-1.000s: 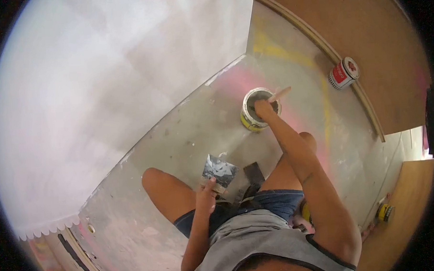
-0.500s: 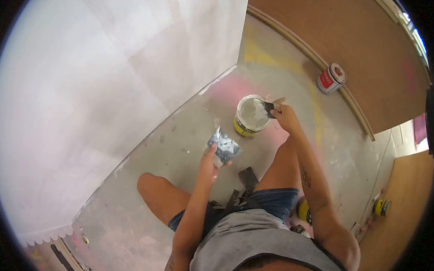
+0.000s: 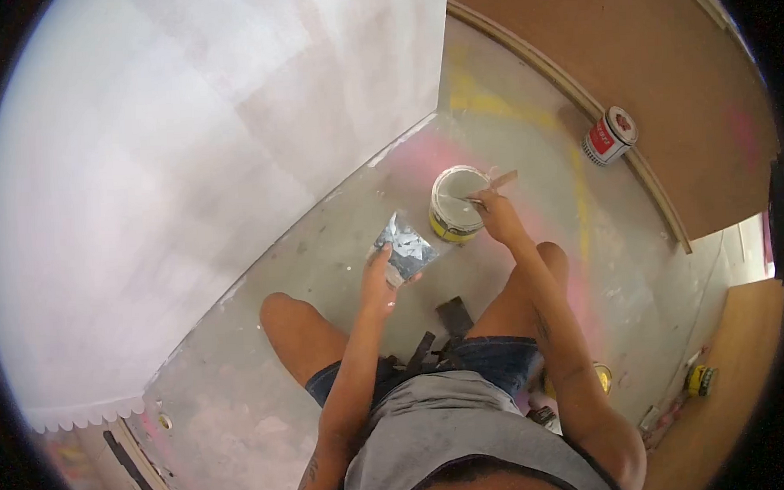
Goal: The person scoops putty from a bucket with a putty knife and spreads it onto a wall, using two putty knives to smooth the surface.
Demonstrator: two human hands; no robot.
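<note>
My left hand [image 3: 378, 284] is closed around a broad square putty knife [image 3: 414, 260], its dark blade smeared with white paste and facing up. In front of my right knee, my right hand [image 3: 498, 215] grips a smaller putty knife [image 3: 473, 199] at the rim of an open bucket [image 3: 457, 235]. The bucket has a yellow label and a whitish rim, with pale paste inside. That smaller knife is seen nearly edge-on, and its blade reaches over the paste. A flat wooden stick [image 3: 504, 179] shows just beyond my right hand.
A white-coated panel [image 3: 233, 147] rises on the left from the paint-stained floor [image 3: 323, 247]. A red and white can [image 3: 610, 136] stands by a brown board [image 3: 663, 80] at the back right. Near the right edge is a small yellow and black can [image 3: 700, 379].
My right hand has drawn down and left, and its putty knife has turned from showing its coated face to edge-on over the bucket. My left hand still holds its knife.
</note>
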